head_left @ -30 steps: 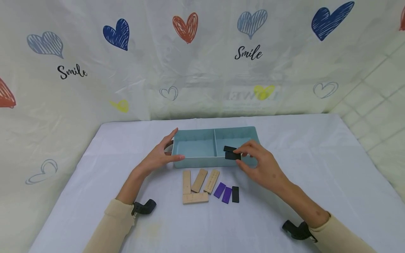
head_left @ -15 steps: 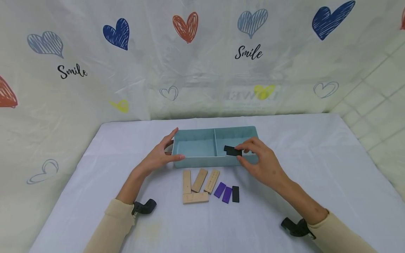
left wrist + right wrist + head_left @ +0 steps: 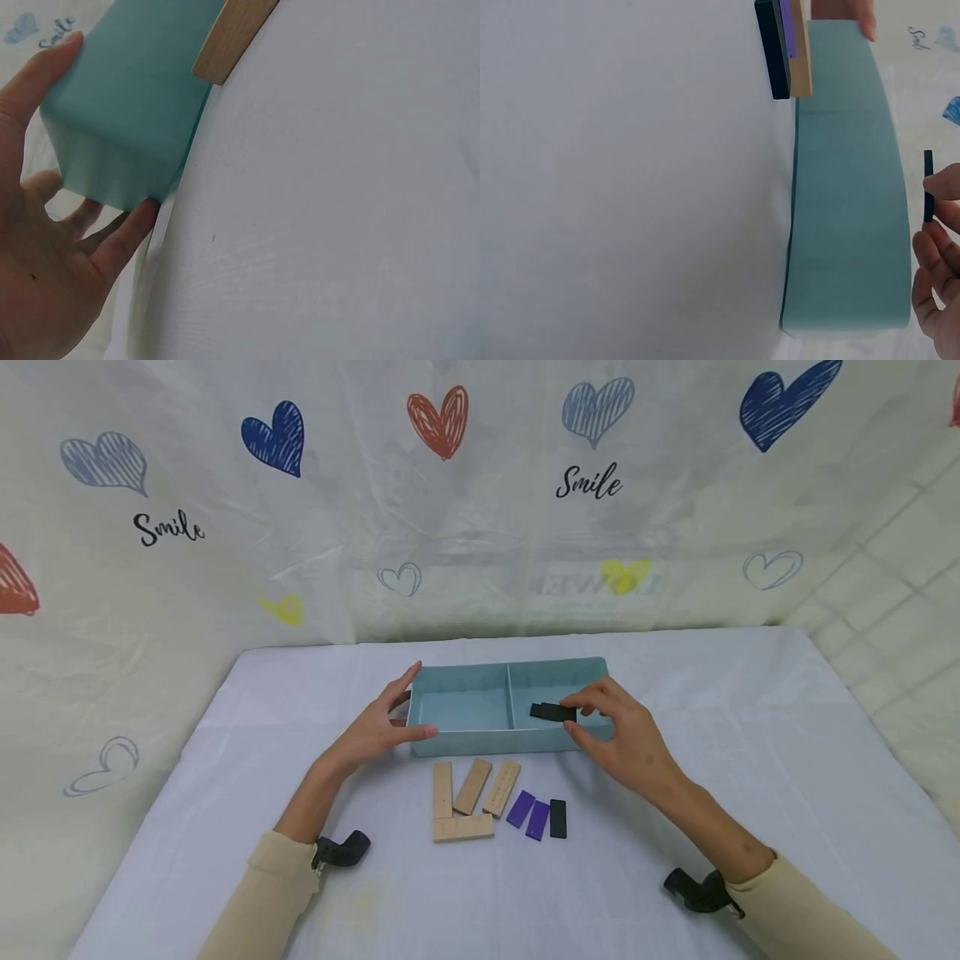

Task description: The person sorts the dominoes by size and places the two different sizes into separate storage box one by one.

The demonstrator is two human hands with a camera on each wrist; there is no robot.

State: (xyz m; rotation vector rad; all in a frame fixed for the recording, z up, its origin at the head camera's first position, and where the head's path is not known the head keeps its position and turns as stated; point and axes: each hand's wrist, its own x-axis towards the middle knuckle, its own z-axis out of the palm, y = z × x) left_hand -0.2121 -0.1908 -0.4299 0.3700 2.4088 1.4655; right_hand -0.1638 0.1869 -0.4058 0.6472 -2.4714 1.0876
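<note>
In the head view a teal two-compartment tray point(image 3: 465, 743) lies across the table. My left hand point(image 3: 366, 731) holds its left end, thumb at the front corner and index finger toward the back corner. Over the right compartment my right hand point(image 3: 630, 739) pinches a small flat black block point(image 3: 561, 713) between thumb and fingers. Another black block point(image 3: 535, 710) shows just behind it, partly hidden, inside that compartment. In the right wrist view the pinched black block point(image 3: 928, 166) appears edge-on above the tray's rim. The left compartment shows only its bare floor.
In front of the tray lie several light wooden blocks point(image 3: 462, 828), two purple blocks point(image 3: 537, 820) and one black block point(image 3: 558, 818). A white cloth point(image 3: 420, 902) covers the table. A printed curtain point(image 3: 480, 527) hangs behind it.
My right hand has moved slightly back and lowered the pinched black block toward the other one in the right compartment. The left hand has stayed on the tray's end.
</note>
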